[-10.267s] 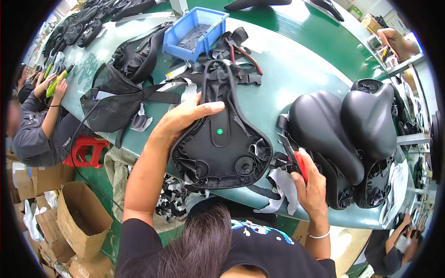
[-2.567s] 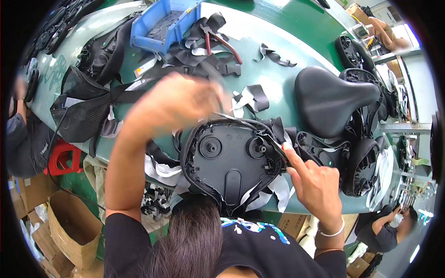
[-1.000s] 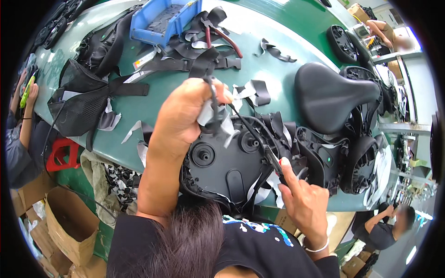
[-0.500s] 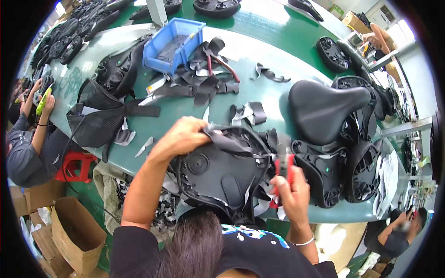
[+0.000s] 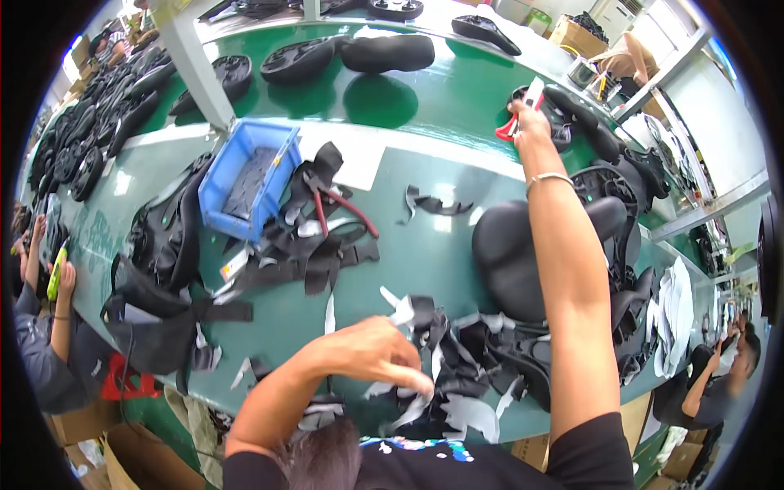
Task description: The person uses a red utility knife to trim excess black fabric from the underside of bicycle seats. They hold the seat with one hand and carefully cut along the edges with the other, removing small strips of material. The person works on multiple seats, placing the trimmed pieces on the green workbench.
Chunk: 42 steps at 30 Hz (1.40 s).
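Scraps [image 5: 469, 380] of limp black cloth, some with pale backing, lie crumpled in a ragged heap along the near side of the smooth green table [image 5: 425, 245]. Our left hand [image 5: 371, 351] is palm down at their left, thumb parted from the bent fingers; we cannot tell whether it touches the cloth. Our right hand [image 5: 531, 121] is stretched far out, fingers wrapped round a red and white tool [image 5: 535, 91], over the glossy green strip [image 5: 474, 90] beyond the table. Below that forearm sits a rounded, matte black bike seat [image 5: 506, 265], partly covered by the arm. To our left we see a blue plastic bin [image 5: 233, 222] of small dark pieces, pliers [image 5: 353, 211] with slim red handles lying on tangled straps, and a soft black bag [image 5: 143, 347]. Half a second ago our left hand gripped the edge of an upturned seat close to us; now only scraps show where it lay. Our right hand, then beside that seat, has swung well away, taking the tool along, so our hands are now far apart.
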Motion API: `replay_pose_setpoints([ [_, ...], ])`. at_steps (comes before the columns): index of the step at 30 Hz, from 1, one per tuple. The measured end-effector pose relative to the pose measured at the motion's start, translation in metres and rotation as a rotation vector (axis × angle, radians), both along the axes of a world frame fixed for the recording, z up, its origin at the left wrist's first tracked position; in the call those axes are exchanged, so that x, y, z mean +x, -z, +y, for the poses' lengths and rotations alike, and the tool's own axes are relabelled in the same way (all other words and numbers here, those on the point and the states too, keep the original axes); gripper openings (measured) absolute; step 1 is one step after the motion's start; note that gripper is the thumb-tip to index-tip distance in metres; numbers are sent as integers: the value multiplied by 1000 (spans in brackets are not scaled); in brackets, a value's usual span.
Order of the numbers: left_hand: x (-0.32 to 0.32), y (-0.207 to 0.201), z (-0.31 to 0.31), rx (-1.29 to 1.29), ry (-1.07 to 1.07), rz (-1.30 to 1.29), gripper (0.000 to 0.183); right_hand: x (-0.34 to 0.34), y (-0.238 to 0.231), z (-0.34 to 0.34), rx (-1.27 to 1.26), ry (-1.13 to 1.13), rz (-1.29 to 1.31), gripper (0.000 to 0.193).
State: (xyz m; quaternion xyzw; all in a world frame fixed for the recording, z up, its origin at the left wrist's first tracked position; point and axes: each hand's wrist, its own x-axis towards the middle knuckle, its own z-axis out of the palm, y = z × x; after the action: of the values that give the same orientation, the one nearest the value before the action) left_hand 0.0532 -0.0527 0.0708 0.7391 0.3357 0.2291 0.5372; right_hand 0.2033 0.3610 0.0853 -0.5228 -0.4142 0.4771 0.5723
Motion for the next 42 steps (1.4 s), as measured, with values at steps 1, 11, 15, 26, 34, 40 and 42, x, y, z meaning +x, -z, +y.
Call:
replay_pose_setpoints([
  [1,-7,6,7,51,-201,-56,32,8,16,27,-54,159,-48,38],
  [11,-7,45,13,103,-707,-265,23,6,56,44,-163,271,-267,34],
  [15,-11,43,18,-140,-667,-358,24,0,15,1,-150,-38,288,28],
  [26,-31,-21,-27,-624,-951,-1012,55,91,-20,-400,-274,-907,-371,40],
  [34,-38,-19,-55,-513,-951,-443,52,126,-2,-404,719,-923,-910,54],
  [40,-35,-34,-24,-406,-823,-246,38,113,-33,-379,844,-1095,-1411,63],
  [42,-34,-30,-30,-425,-897,-266,36,124,-12,-406,702,-1034,-1371,65],
])
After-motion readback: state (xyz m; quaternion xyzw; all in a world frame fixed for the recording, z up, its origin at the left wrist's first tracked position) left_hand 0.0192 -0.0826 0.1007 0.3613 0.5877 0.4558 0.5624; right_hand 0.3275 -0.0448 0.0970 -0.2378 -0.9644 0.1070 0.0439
